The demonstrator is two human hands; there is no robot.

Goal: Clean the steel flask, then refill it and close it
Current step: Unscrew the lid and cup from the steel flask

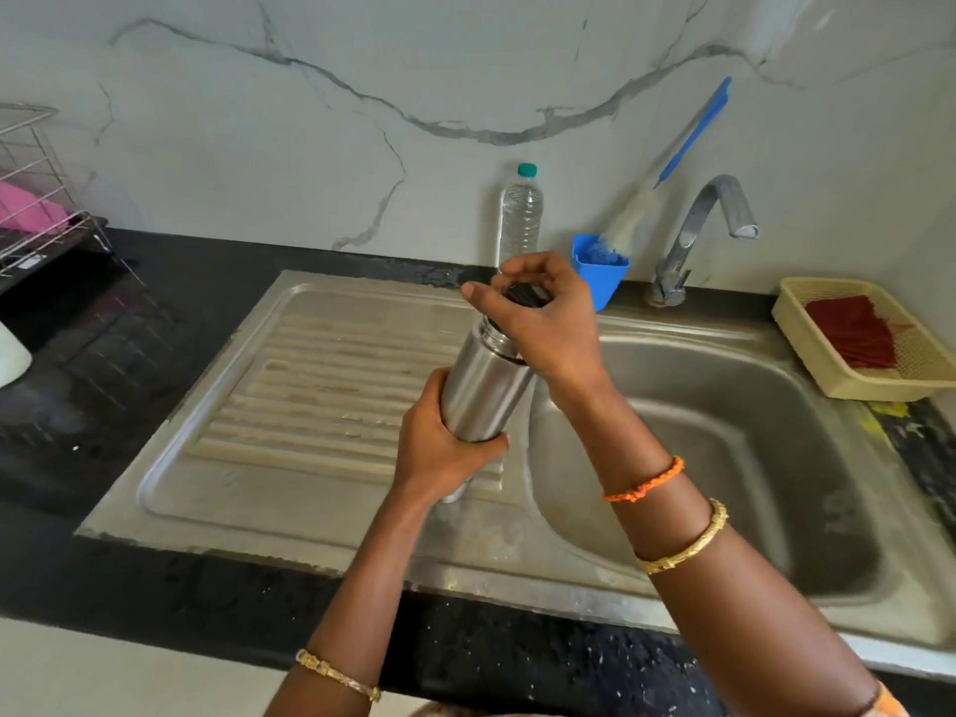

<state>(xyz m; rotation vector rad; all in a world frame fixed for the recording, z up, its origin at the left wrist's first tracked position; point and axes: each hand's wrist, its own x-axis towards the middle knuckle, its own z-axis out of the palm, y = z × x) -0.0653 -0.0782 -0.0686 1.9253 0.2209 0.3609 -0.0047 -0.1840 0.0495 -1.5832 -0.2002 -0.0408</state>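
Observation:
A steel flask (486,390) is held tilted above the drainboard of the steel sink (331,354). My left hand (439,447) grips its lower body. My right hand (538,318) curls over the black cap (525,295) at the flask's top, fingers round it. I cannot tell whether the cap is screwed on or loose. A clear plastic water bottle (521,214) with a green cap stands at the wall behind the flask. A bottle brush with a blue handle (688,142) leans in a blue cup (600,271) beside it.
A steel tap (703,225) stands behind the sink basin (724,458) on the right. A cream basket (827,375) with a red cloth sits at the far right. A wire dish rack (36,199) is on the black counter at left.

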